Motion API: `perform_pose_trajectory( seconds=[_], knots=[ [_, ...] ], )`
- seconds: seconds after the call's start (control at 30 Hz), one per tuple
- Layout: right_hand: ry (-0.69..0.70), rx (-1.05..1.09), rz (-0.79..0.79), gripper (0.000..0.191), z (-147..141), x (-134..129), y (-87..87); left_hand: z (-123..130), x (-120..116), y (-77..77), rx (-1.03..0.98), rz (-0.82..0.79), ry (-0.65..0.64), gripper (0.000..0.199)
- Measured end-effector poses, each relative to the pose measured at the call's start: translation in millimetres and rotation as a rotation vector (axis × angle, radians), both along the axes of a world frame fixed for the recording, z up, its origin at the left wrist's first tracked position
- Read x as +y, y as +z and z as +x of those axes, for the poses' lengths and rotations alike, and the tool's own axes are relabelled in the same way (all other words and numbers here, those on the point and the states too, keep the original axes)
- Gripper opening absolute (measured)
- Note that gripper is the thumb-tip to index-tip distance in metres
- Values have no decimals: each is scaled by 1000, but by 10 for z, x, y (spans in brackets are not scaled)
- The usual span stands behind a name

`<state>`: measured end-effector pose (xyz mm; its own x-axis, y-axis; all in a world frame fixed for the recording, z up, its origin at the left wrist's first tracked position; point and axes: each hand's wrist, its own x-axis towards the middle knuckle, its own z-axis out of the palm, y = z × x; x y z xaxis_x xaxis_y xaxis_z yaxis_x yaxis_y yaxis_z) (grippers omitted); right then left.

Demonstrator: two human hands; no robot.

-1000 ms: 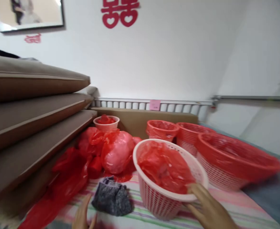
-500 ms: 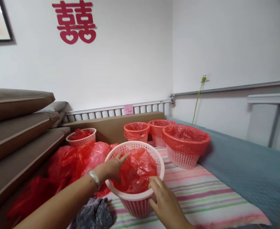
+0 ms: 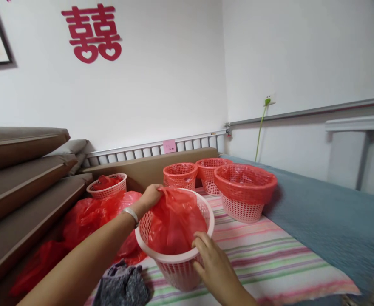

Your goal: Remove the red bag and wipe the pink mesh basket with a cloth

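In front of me a pale pink perforated plastic basket [image 3: 182, 272] stands on a striped cloth [image 3: 279, 255]. A thin red plastic bag [image 3: 177, 221] lies partly inside it. My left hand [image 3: 151, 196], with a silver bracelet at the wrist, is closed on the bag's upper edge and lifts it at the basket's far left rim. Gripping the near right rim of the basket is my right hand [image 3: 209, 257], fingers inside and thumb outside. The bag touches those fingertips.
Three baskets lined with red bags, the nearest a large one [image 3: 244, 199], stand behind to the right. Loose red bags [image 3: 91, 216] and a smaller basket [image 3: 109, 186] are at left, beside stacked cushions [image 3: 30, 182]. A dark grey cloth [image 3: 123, 284] lies in front.
My left hand has risen from inside the basket and pulled the bag's edge upward. The bag is now stretched up toward the far rim. My right hand still grips the near rim.
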<state>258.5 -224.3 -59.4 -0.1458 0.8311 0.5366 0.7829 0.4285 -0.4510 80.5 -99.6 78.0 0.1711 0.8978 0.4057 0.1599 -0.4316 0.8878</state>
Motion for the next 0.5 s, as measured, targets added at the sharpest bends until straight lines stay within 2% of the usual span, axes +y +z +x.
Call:
perform_pose_trajectory(
  seconds=[0.1, 0.2, 0.27, 0.33, 0.4, 0.47, 0.5],
  knots=[
    [30, 23, -22, 42, 13, 6, 7, -15, 17, 266, -75, 12, -14, 15],
    [82, 73, -94, 47, 112, 26, 35, -50, 21, 538, -208, 102, 15, 3],
    [88, 152, -116, 49, 252, 57, 111, -57, 14, 714, -283, 178, 25, 3],
    [44, 242, -45, 51, 419, 99, 258, -25, -41, 866, -326, 248, 16, 3],
    [-37, 303, 103, 63, 541, 138, 466, 57, -188, 967, -336, 307, -2, 4],
    [-106, 323, 247, 82, 552, 153, 689, 178, -453, 1008, -304, 361, -26, 12],
    [-115, 321, 298, 86, 508, 143, 785, 246, -626, 1008, -235, 440, -59, 17]
  ],
)
